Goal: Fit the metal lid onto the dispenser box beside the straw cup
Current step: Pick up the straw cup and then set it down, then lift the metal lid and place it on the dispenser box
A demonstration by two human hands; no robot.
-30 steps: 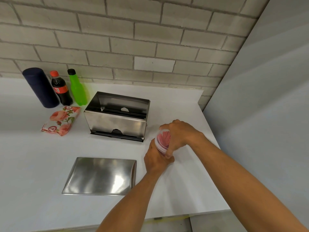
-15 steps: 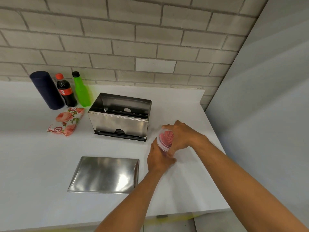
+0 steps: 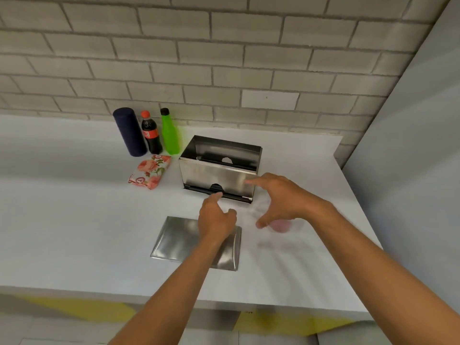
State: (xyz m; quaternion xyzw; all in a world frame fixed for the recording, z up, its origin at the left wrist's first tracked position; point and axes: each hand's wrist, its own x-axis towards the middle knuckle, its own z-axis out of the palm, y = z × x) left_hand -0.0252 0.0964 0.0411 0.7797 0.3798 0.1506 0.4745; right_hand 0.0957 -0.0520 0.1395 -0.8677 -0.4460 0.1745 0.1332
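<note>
Head view, looking down on a white table set against a grey brick wall. A flat, shiny, rectangular metal lid lies near the front edge of the table, apart from the open-topped stainless-steel dispenser box that stands further back, toward the far right corner. The lid is not yet on the box, so the fitting step has not begun.

Hovering over the right part of the lid is the left hand, its fingers loosely spread and grasping nothing; it looks placed to take the lid by that end. Between the box front and a blurred pinkish straw cup is the right hand, palm down and fingers released. Whether the thumb touches the cup cannot be told through the blur. The cup sits just right of the lid and in front of the box, likely set there to keep the box top free.

Toward the back edge, left of the box, stand a dark blue cylinder, a cola bottle with a red cap and a bright green bottle; a floral napkin packet lies in front of them.

Next, I judge, both hands must lift the lid level and seat it squarely on the rim.
</note>
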